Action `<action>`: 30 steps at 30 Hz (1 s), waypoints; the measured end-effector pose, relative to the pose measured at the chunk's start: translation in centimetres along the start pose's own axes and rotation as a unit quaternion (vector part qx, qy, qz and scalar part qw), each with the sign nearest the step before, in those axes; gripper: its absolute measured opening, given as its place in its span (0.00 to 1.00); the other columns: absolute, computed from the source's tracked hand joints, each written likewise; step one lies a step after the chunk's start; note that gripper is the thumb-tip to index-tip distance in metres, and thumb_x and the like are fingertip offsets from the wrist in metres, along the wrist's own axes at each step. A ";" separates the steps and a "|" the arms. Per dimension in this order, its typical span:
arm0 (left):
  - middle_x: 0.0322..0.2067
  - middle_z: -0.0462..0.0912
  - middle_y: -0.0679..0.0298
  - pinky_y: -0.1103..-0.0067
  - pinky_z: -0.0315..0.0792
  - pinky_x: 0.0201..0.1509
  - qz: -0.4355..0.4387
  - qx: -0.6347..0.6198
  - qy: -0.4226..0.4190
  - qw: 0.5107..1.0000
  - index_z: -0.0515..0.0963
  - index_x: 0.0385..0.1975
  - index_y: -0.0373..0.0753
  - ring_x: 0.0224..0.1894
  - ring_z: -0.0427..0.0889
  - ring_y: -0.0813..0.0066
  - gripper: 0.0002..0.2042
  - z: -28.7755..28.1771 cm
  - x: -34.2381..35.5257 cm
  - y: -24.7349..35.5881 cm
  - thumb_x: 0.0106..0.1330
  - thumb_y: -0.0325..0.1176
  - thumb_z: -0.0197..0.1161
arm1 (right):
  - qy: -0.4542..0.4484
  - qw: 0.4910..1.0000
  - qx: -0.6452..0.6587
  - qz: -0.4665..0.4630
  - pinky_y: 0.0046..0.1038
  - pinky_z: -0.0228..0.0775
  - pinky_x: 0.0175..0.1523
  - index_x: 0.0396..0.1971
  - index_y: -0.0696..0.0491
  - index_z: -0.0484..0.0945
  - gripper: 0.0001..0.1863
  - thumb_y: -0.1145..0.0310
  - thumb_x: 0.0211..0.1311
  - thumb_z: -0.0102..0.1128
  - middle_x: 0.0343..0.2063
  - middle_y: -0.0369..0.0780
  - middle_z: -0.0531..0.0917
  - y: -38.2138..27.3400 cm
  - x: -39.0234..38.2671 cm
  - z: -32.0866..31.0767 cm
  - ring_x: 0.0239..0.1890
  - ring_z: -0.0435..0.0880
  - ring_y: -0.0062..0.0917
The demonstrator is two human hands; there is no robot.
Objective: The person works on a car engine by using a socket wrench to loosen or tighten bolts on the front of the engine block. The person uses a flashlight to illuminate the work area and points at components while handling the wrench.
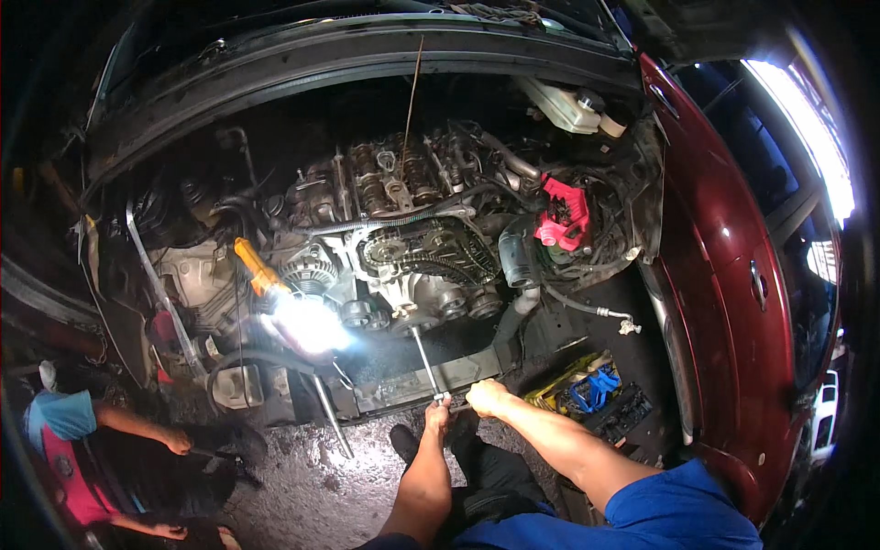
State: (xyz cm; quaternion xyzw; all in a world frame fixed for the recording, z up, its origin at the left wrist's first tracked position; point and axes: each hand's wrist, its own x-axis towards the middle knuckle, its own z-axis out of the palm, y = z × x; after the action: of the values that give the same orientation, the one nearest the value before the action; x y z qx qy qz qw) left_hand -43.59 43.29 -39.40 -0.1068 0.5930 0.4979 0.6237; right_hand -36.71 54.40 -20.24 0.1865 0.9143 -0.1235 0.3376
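Observation:
My left hand is closed around the lower end of a long metal extension bar, which runs up to a pulley at the front of the exposed engine. My right hand is closed just to the right of that end, apparently on a tool handle mostly hidden by my fingers. Above the pulley, the timing chain and sprockets show in the opened engine. A yellow work lamp shines brightly left of the bar. Another metal bar slants down below the lamp.
A co-worker is at the lower left, holding a dark tool. A yellow tray with blue items lies right of my hands. A red car door borders the right. A red plastic part sits in the engine bay.

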 end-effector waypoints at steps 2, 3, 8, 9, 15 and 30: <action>0.31 0.76 0.66 0.72 0.74 0.28 0.027 -0.014 0.025 0.999 0.75 0.41 0.36 0.30 0.74 0.72 0.14 0.2 -0.6 0.2 0.63 0.40 0.62 | 0.000 1.000 0.002 -0.005 0.37 0.76 0.41 0.25 0.54 0.84 0.10 0.71 0.39 0.60 0.29 0.47 0.84 0.2 0.1 0.1 0.35 0.85 0.37; 0.31 0.76 0.66 0.72 0.74 0.28 0.027 -0.014 0.025 0.999 0.75 0.41 0.36 0.30 0.74 0.72 0.14 0.3 -0.8 0.4 0.63 0.40 0.62 | 0.001 1.000 0.003 -0.009 0.37 0.76 0.41 0.25 0.54 0.83 0.09 0.72 0.39 0.60 0.28 0.47 0.84 0.2 0.2 0.2 0.34 0.84 0.38; 0.34 0.77 0.65 0.72 0.75 0.29 0.031 0.028 0.054 0.998 0.75 0.42 0.37 0.32 0.76 0.71 0.15 0.6 -1.5 0.9 0.63 0.40 0.62 | -0.003 1.000 0.008 -0.009 0.37 0.76 0.41 0.26 0.53 0.83 0.10 0.72 0.39 0.60 0.29 0.47 0.84 0.6 0.2 0.5 0.35 0.84 0.38; 0.34 0.77 0.65 0.72 0.75 0.29 0.031 0.030 0.053 0.998 0.75 0.42 0.37 0.32 0.76 0.71 0.15 0.7 -1.5 0.8 0.63 0.40 0.62 | -0.008 1.000 0.007 -0.008 0.38 0.76 0.41 0.26 0.53 0.83 0.10 0.71 0.39 0.60 0.29 0.46 0.84 0.7 0.2 0.6 0.35 0.84 0.38; 0.30 0.79 0.64 0.72 0.75 0.30 0.042 0.022 0.049 0.998 0.76 0.43 0.36 0.32 0.77 0.71 0.15 1.2 -0.4 -0.2 0.63 0.40 0.61 | 0.000 1.000 0.024 -0.003 0.38 0.76 0.41 0.27 0.53 0.84 0.11 0.70 0.39 0.61 0.30 0.46 0.84 1.5 -0.3 0.8 0.35 0.84 0.39; 0.37 0.78 0.62 0.73 0.79 0.32 0.035 0.088 0.069 0.993 0.75 0.44 0.36 0.36 0.78 0.70 0.16 -0.1 0.4 -0.6 0.62 0.40 0.63 | 0.003 1.000 0.011 -0.013 0.37 0.76 0.41 0.25 0.55 0.83 0.09 0.73 0.40 0.58 0.30 0.48 0.84 1.6 -0.2 0.9 0.36 0.84 0.39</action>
State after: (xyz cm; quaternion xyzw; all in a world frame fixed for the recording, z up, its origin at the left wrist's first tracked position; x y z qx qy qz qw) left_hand -43.27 43.10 -40.09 -0.0647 0.6794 0.4569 0.5704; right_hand -35.42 55.51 -20.94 0.1788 0.9162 -0.1370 0.3314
